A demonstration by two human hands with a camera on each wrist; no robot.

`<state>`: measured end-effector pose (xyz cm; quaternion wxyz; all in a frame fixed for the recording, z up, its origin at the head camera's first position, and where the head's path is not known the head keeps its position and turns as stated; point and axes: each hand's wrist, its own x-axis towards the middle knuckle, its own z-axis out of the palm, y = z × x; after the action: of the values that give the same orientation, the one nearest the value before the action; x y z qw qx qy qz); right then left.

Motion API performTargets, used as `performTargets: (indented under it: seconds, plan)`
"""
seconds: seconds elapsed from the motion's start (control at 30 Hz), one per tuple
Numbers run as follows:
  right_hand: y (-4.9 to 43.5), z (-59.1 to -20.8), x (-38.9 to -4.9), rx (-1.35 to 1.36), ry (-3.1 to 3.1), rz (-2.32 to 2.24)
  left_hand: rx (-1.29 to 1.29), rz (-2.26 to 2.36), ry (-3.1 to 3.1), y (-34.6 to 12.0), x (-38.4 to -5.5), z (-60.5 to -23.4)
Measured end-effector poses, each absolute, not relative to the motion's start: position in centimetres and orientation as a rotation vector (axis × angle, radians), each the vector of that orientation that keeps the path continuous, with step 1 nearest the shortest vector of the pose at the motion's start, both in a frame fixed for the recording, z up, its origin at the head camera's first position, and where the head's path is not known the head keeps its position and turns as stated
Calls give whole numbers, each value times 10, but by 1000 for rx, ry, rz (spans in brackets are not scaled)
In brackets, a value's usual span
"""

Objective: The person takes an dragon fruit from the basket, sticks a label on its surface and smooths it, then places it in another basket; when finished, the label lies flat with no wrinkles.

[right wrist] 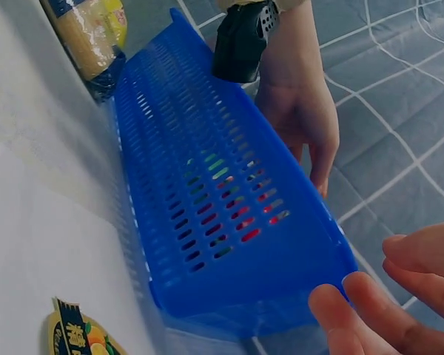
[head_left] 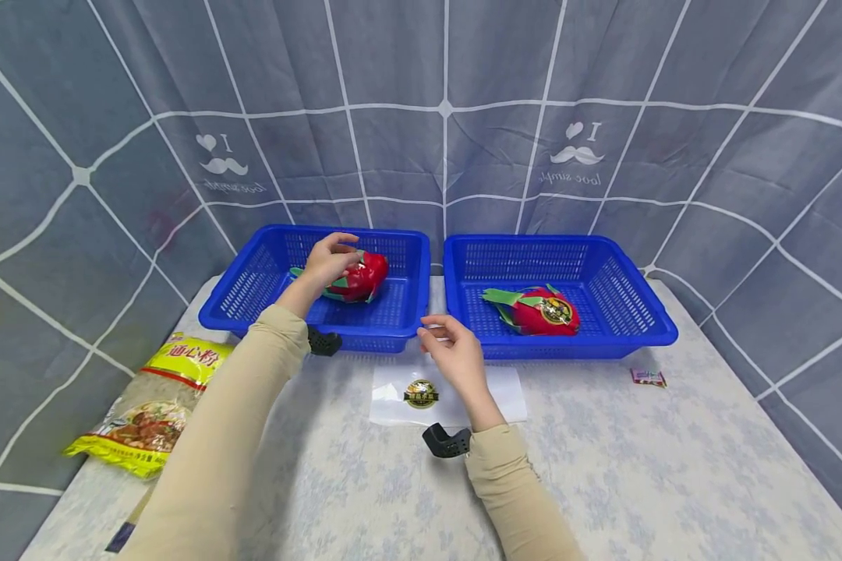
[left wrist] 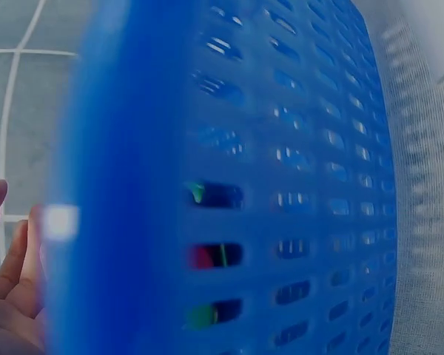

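My left hand (head_left: pixel 328 261) reaches over the left blue basket (head_left: pixel 404 331), its fingers loosely bent above a red dragon fruit (head_left: pixel 369 274) with green leaf tips. Nothing is gripped in it; the left wrist view shows bent fingers (left wrist: pixel 15 270) beyond the blurred basket rim. Close to that basket's front right corner is my right hand (head_left: pixel 456 354), thumb and fingers apart and holding nothing. Its fingertips (right wrist: pixel 329 299) overlap the corner in the right wrist view. A second dragon fruit (head_left: pixel 543 312) with a black and gold label lies in the right blue basket (head_left: pixel 568 348).
A yellow bag of pasta (head_left: pixel 161 393) lies left of the baskets. In front of them is a white sheet (head_left: pixel 491 393) with a gold and black sticker (head_left: pixel 421 394). At the right sits a small pink packet (head_left: pixel 648 378). A grey checked curtain (head_left: pixel 491 156) hangs behind.
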<state>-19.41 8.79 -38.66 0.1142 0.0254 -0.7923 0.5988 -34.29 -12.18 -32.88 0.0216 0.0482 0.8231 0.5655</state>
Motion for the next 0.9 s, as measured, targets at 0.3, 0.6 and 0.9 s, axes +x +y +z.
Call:
performTargets:
  seconds: [0.3, 0.6, 0.9]
  plan:
    - [83, -395, -195, 122, -2353, 1724, 170, 1600, 2658, -120, -350, -339]
    - [80, -401, -198, 108, -2282, 1890, 231, 1465, 2827, -121, -350, -346]
    - [78, -391, -193, 141, -2185, 2035, 137, 1483, 2929, -128, -350, -350]
